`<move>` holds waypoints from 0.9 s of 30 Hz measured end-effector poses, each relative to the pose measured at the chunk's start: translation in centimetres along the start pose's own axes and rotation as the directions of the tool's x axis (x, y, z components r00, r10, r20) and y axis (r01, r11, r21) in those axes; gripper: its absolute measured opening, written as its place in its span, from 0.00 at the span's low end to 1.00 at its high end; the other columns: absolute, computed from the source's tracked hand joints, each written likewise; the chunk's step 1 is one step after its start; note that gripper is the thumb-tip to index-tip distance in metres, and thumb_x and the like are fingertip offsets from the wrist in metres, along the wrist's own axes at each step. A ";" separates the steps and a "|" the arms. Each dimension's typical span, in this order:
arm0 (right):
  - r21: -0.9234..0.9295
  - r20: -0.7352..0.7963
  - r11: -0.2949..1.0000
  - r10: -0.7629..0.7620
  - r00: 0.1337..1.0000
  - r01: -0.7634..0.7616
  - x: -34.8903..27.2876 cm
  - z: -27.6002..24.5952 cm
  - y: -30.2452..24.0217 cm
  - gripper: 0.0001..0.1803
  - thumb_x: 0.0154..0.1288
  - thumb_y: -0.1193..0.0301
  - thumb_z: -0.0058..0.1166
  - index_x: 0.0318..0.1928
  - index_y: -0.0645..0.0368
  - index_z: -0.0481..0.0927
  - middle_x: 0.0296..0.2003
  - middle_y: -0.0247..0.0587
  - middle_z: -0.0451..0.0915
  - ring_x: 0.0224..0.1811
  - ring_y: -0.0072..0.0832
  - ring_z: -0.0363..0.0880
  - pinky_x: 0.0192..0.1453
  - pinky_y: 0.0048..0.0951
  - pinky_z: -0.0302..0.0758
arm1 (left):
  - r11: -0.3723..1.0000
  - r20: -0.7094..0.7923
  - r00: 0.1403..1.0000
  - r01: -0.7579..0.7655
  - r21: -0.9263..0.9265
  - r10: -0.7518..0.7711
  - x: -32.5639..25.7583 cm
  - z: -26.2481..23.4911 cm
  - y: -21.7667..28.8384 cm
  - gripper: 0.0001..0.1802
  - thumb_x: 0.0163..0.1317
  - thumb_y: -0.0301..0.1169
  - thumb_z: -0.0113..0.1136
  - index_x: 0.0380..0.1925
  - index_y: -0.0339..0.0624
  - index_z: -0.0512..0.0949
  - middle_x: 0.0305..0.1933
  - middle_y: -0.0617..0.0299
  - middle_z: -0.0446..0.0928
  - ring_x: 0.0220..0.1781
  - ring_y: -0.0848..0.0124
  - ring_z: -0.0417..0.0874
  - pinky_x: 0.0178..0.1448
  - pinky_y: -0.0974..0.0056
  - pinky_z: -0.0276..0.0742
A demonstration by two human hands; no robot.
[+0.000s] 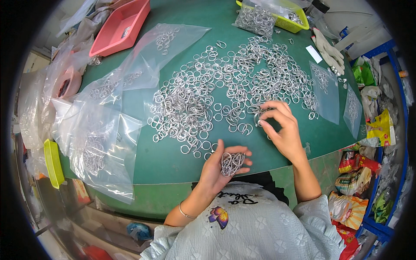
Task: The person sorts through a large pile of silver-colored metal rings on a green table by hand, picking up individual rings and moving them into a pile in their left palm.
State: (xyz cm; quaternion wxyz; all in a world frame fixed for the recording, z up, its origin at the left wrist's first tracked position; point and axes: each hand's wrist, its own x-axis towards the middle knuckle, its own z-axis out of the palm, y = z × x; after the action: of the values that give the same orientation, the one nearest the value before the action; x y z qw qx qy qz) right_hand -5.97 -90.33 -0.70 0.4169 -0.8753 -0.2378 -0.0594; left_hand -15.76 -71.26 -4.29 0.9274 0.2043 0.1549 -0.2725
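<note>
Holding a bunch of metal rings (232, 163) in curled left hand (221, 167) | right hand (281, 130) fingertips pinched on one ring, just beside the ring pile (225, 86) | green table (173, 160)

Green table (173, 160), curved front edge. Big loose spread of metal rings (225, 86) just ahead of both hands, touching the right hand's fingertips. Clear plastic bags (104, 143) with rings inside lie well left of the left hand, another clear bag (169, 43) further ahead-left. Pink tray (121, 28) far left corner. Yellow basket (286, 21) far ahead of the right hand, bagged rings (255, 19) against it. Two small clear bags (327, 91) and white gloves (329, 52) right of the right hand.
</note>
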 end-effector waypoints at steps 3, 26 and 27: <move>0.283 0.245 0.957 -0.011 0.969 -0.060 -0.6 -0.9 -2.0 0.06 0.52 0.80 0.60 0.32 0.62 0.78 0.40 0.40 0.79 0.46 0.35 0.75 0.50 0.34 0.70 | 0.999 -0.104 0.994 0.030 -0.030 -0.033 0.2 1.4 0.2 0.26 0.72 0.47 0.38 0.56 0.36 0.70 0.52 0.52 0.75 0.49 0.61 0.80 0.48 0.58 0.83; -0.077 -0.087 0.986 0.138 0.987 -0.145 -0.9 0.7 0.6 0.02 0.56 0.80 0.55 0.31 0.65 0.78 0.29 0.42 0.78 0.31 0.34 0.76 0.38 0.31 0.71 | 0.999 0.075 0.997 0.001 -0.054 0.003 0.0 -1.0 -0.6 0.17 0.69 0.39 0.46 0.44 0.36 0.75 0.45 0.50 0.75 0.41 0.61 0.81 0.38 0.62 0.83; -0.003 -0.070 0.979 0.206 0.976 -0.206 -0.8 0.4 0.2 0.02 0.56 0.80 0.55 0.31 0.66 0.78 0.29 0.41 0.78 0.30 0.31 0.76 0.37 0.29 0.71 | 1.000 0.050 0.999 0.003 -0.015 -0.002 -0.2 -1.0 -0.5 0.17 0.69 0.39 0.46 0.46 0.36 0.74 0.46 0.49 0.75 0.43 0.61 0.81 0.40 0.62 0.83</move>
State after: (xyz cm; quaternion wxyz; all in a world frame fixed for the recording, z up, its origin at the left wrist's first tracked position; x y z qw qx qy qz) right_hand -6.64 -90.41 -1.34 0.4243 -0.8948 -0.1310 -0.0473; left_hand -16.36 -71.12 -5.18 0.9321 0.1904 0.1337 -0.2777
